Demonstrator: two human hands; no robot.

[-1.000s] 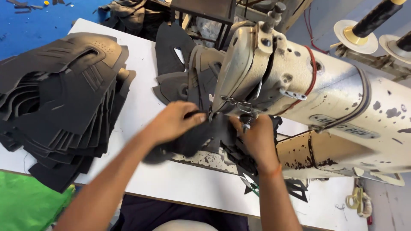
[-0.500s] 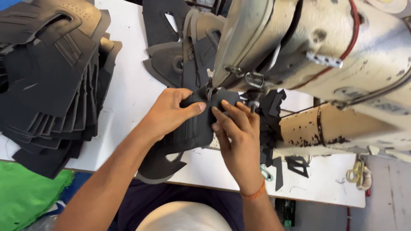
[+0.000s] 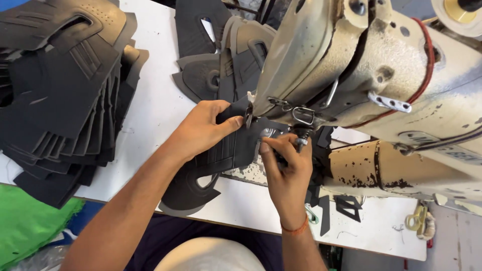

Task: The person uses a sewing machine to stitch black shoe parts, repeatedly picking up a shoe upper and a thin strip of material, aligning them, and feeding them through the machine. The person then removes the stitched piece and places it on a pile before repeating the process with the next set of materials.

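Both hands, the left hand (image 3: 203,128) and right hand (image 3: 287,168), pinch the black shoe piece (image 3: 228,150) near the middle, so the sewing machine (image 3: 361,75) needle could poke a finger.

we count two bare hands, the left hand (image 3: 203,128) and the right hand (image 3: 286,168), and one cream sewing machine (image 3: 381,85). we see two heaps of dark cut pieces, a big stack (image 3: 60,90) and a smaller pile (image 3: 216,60), each too layered to count. one green cloth (image 3: 25,226) and one pair of scissors (image 3: 416,221).

cut pieces (image 3: 60,90) left — sewing machine (image 3: 381,75) right
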